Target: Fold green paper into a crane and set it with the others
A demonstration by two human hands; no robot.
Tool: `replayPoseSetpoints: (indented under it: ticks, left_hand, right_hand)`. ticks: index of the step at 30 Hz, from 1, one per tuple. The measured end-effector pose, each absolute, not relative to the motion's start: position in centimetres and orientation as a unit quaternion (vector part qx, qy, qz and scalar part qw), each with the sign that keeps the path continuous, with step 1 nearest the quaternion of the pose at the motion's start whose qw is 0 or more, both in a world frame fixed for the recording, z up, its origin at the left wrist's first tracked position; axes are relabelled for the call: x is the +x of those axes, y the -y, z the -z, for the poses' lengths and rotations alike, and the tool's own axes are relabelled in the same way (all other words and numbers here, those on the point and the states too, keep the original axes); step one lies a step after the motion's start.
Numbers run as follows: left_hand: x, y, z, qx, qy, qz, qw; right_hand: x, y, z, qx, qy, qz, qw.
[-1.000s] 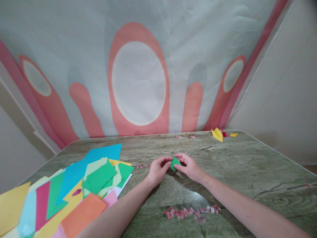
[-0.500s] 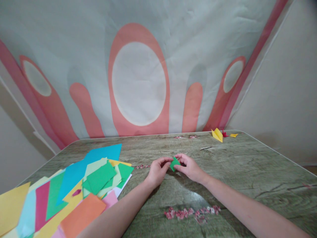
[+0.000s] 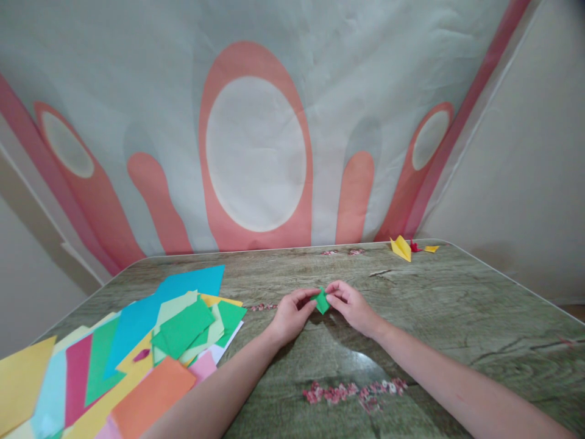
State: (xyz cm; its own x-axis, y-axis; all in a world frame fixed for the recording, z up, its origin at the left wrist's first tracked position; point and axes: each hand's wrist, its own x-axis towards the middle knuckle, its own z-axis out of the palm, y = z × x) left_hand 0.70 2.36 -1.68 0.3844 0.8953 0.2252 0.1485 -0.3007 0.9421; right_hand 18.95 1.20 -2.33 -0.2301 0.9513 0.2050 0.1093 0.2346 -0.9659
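Observation:
Between my two hands is a small folded piece of green paper, roughly diamond-shaped with a point towards me. My left hand pinches its left corner between thumb and fingers. On the other side my right hand grips the upper right edge with thumb and forefinger. The paper is held just over the wood-patterned table. The finer folds are too small to make out.
Loose coloured paper sheets lie heaped on the left, partly under my left forearm. At the back right sit a folded yellow paper piece, a small red one and a small yellow one. A printed backdrop hangs behind the table.
My right thumb and fingers have shifted to the paper's right edge, so more of the green piece shows. The piece now points down towards me. My left hand has barely moved.

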Motion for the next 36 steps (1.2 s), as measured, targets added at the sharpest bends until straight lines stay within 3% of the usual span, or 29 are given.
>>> replayPoseSetpoints:
  ticks: [36]
  left_hand:
    - [0.3, -2.8, 2.0, 0.726, -0.338, -0.378, 0.464]
  right_hand:
    - [19.1, -1.2, 2.2, -0.375, 0.642, -0.502, 0.442]
